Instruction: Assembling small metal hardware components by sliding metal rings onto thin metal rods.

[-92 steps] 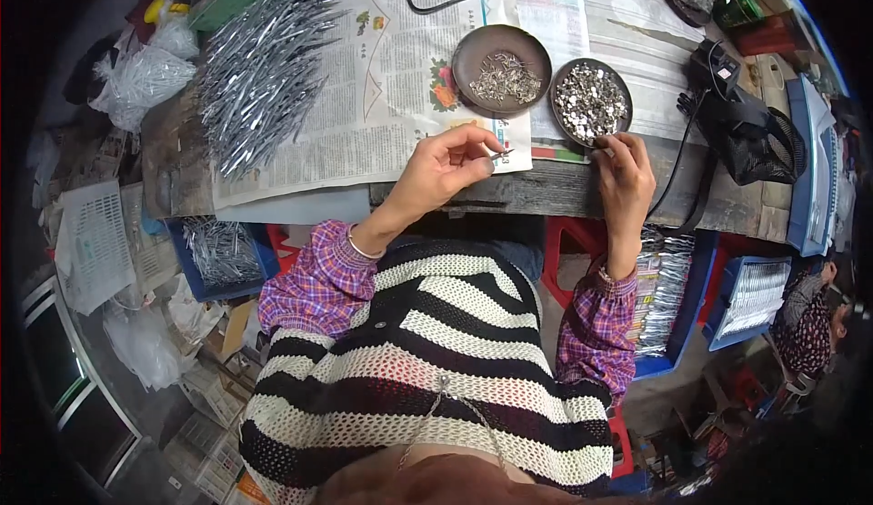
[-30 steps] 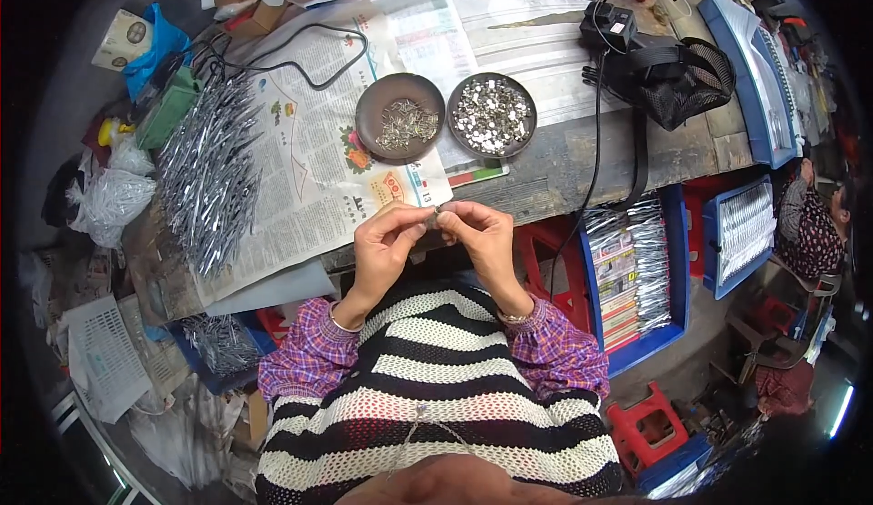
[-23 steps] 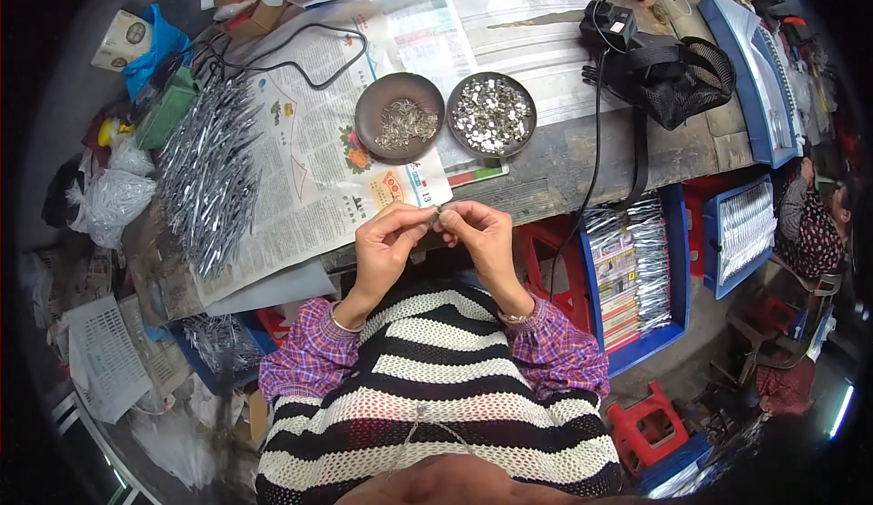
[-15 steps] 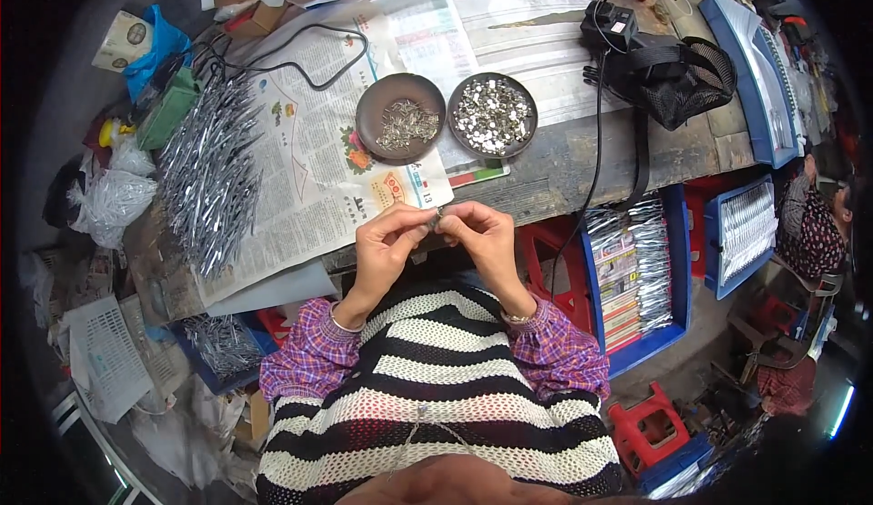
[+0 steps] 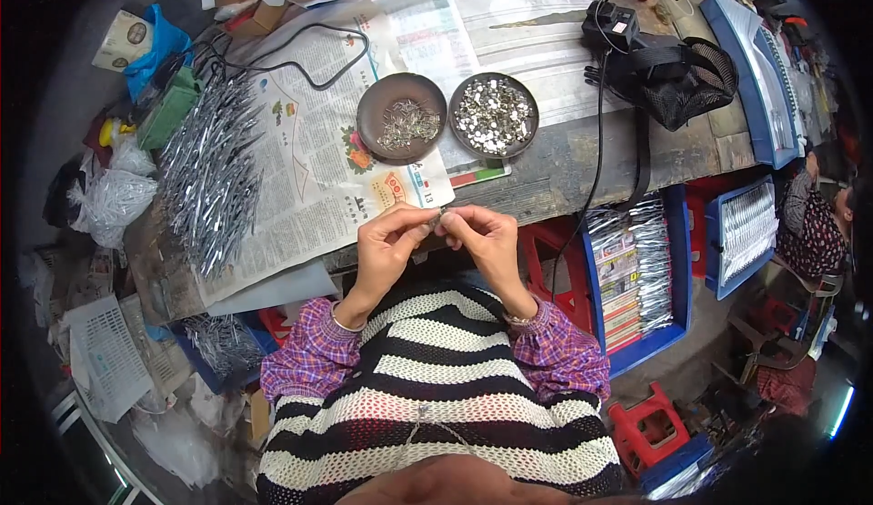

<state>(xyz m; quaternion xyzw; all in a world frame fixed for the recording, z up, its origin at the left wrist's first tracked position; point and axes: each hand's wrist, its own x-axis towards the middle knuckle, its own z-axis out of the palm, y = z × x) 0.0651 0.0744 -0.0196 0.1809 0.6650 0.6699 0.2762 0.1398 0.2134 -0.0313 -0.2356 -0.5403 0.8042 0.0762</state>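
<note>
Metal piece (image 5: pixel 438 218), seemingly pinched between left hand (image 5: pixel 389 240) and right hand (image 5: pixel 484 235).

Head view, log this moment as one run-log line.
left hand: pinching small metal piece | right hand: pinching same piece | place: table edge, below two dishes

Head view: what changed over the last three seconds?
Both hands came back from the two dishes to the table edge in front of the chest. The left hand and right hand now meet, fingertips pinching a small metal part between them. The camera view shifted too. Unchanged over the last second: the hands' pose, the brown dish, the dish of shiny pieces and the pile of metal strips.
</note>
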